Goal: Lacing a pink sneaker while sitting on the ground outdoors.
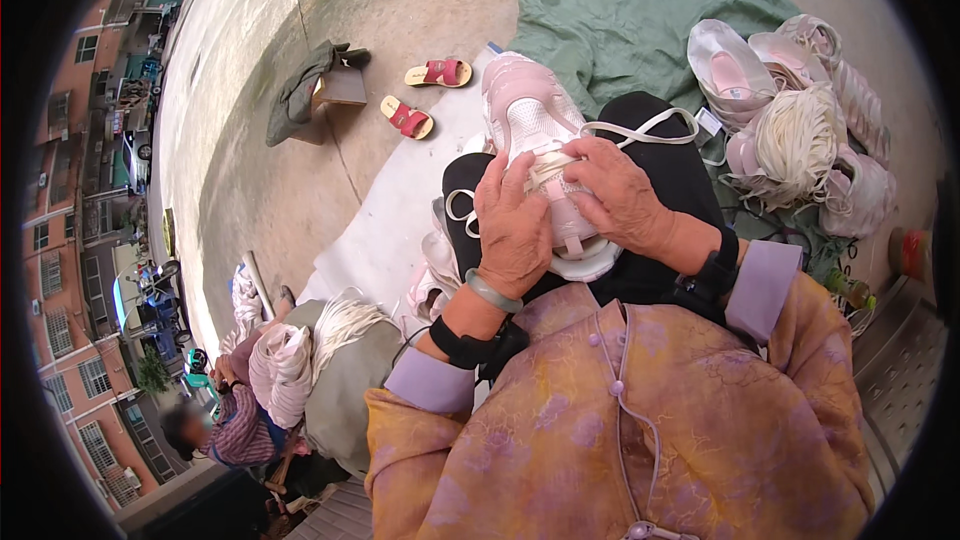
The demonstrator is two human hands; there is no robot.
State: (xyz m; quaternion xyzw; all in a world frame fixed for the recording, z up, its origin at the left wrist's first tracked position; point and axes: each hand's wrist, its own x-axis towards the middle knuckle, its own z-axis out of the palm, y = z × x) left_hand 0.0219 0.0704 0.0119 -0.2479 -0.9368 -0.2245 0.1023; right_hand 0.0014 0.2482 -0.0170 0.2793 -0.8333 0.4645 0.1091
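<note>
A pink and white sneaker (528, 105) lies across my lap, toe pointing away from me. Its cream shoelace (650, 126) is partly threaded, with one loose end looping out to the right over my dark trousers and another curling at the left. My left hand (512, 225) is closed at the left side of the lacing, fingertips pressed on the lace. From the right, my right hand (622, 196) bends its fingers over the same lacing, pinching at the lace near the tongue. The fingertips partly hide the eyelets.
Several pink and white sneakers and a bundle of cream laces (797, 130) lie at right, beside a green cloth (640, 15). Red slippers (440, 73) and a small stool (340, 88) stand at far left. Another person (245, 420) sits at lower left near more laces (345, 328).
</note>
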